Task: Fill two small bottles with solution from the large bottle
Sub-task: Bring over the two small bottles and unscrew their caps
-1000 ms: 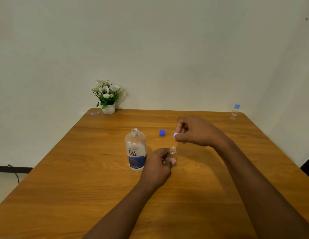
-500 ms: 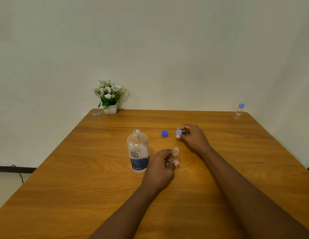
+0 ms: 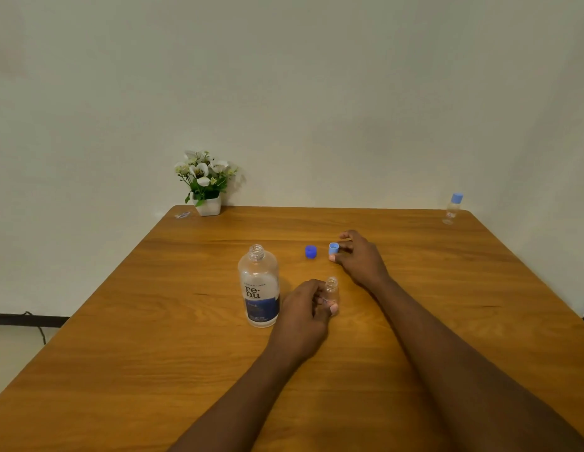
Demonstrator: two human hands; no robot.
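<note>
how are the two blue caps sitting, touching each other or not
Apart. The head view shows a strip of bare table between the dark blue cap and the light blue cap.

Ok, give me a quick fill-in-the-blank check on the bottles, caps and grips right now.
1. The large bottle stands upright with its cap ____.
2. The left grip holds the open small bottle to the ____ of the large bottle.
3. The right grip pinches the light cap; the dark cap lies to its ____.
4. The far small bottle has its cap ____.
Missing words: off; right; left; on.
</note>
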